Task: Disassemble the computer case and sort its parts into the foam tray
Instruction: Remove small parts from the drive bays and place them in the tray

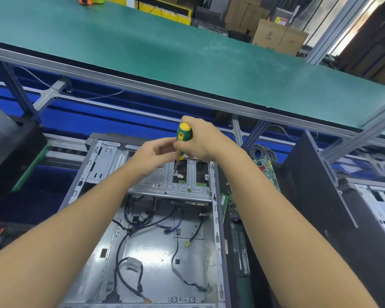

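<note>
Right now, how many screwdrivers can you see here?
1: a green-and-yellow screwdriver, gripped by the right hand, with its tip down at the far end of the open computer case. Others may be hidden behind the arms.

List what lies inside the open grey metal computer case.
Loose black cables on its bare floor; a silver metal bracket spans the far end. Bracket and forearms hide whatever lies beneath.

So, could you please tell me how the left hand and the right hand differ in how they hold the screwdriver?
The right hand wraps round the upper handle of the screwdriver, while the left hand only pinches its lower end with the fingertips. The right hand sits higher, the left hand lower. Both hold the one tool, tip down on the open computer case.
</note>
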Motion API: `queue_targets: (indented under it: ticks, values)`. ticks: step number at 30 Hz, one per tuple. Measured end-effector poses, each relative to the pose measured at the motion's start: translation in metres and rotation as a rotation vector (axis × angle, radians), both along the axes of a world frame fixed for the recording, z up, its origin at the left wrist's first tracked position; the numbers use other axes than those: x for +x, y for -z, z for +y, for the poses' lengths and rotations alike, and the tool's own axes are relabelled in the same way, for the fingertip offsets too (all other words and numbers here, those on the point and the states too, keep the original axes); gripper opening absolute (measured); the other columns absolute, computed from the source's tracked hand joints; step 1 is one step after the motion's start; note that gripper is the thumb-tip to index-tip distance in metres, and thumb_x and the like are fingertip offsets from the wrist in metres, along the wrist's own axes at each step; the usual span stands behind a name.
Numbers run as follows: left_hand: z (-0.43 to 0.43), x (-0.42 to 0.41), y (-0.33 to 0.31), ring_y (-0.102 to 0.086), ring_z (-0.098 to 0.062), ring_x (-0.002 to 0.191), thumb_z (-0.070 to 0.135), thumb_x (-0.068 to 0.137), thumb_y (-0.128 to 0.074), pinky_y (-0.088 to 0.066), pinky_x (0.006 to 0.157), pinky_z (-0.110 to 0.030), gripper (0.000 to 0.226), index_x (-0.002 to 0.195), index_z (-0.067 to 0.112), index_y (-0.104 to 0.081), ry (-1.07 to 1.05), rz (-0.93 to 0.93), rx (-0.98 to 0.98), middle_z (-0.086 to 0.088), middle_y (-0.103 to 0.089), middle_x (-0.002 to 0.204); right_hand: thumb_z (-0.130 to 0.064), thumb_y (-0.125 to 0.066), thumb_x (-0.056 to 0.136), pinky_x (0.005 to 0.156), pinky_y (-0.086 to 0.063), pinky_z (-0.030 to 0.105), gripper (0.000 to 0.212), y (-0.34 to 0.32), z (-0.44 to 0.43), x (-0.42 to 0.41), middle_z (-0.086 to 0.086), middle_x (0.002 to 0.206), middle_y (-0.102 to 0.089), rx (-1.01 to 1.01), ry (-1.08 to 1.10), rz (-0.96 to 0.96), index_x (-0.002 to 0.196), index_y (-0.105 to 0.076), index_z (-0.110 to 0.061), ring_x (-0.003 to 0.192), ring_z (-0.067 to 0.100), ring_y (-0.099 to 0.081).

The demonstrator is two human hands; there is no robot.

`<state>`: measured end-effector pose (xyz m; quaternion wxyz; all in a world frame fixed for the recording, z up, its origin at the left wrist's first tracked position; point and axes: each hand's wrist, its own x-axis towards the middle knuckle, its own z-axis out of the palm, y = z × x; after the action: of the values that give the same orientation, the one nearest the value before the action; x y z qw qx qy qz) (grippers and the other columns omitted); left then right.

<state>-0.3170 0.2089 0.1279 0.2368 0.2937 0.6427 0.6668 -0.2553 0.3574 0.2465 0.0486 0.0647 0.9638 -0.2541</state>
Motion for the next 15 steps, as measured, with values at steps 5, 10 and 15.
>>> queue_targets:
  ticks: [5,10,15]
  values:
    - [0.009,0.007,-0.015,-0.068,-0.001,0.099,0.001,0.09,-0.068,-0.049,0.085,-0.014,0.036,0.107,0.033,-0.069,0.005,0.146,-0.106,0.017,-0.075,0.101,-0.012,-0.069,0.079,0.064,-0.056,0.045,0.024,-0.009,0.001,0.002,0.012,0.086,-0.067,-0.11,0.035,-0.177,0.098,-0.057,-0.006,0.077,0.031,-0.067]
    - [0.02,0.017,-0.016,-0.064,0.006,0.064,0.027,0.077,-0.081,-0.042,0.056,-0.011,0.023,0.064,0.039,-0.066,-0.272,0.275,-0.237,0.02,-0.069,0.066,-0.066,-0.063,0.085,0.051,-0.031,0.03,0.06,0.0,-0.014,0.01,0.0,0.088,-0.052,0.007,0.192,0.011,0.102,-0.041,-0.014,0.071,0.013,-0.049]
    - [0.032,0.02,-0.022,-0.058,-0.003,0.073,0.041,0.066,-0.071,-0.042,0.061,-0.011,0.021,0.081,0.038,-0.056,-0.272,0.363,-0.236,0.01,-0.063,0.081,-0.014,-0.058,0.094,0.058,-0.041,0.037,0.008,0.0,-0.017,0.001,0.008,0.094,-0.06,0.198,0.173,0.133,0.09,-0.054,-0.008,0.086,0.029,-0.053]
